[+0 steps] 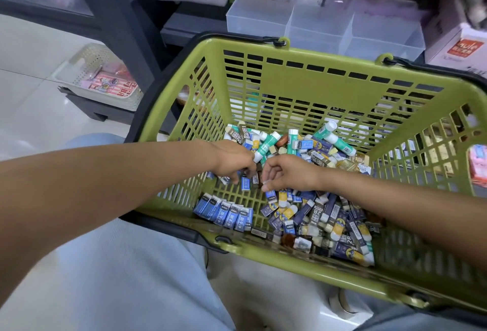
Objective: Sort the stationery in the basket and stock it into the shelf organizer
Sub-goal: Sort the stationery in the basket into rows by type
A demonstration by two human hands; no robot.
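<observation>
Blue eraser [245, 183], upright on basket [290, 78] floor, sits just below left hand [234, 159], whose curled fingers pinch small packs; right hand [287, 175], loosely curled, holds nothing discernible.

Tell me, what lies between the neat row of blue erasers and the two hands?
In the head view, mostly bare green basket floor separates the eraser row from the hands.

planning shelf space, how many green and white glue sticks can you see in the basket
4, all in the far pile: one by the left hand, one upright mid-pile, two at the far right. More may be buried.
</observation>
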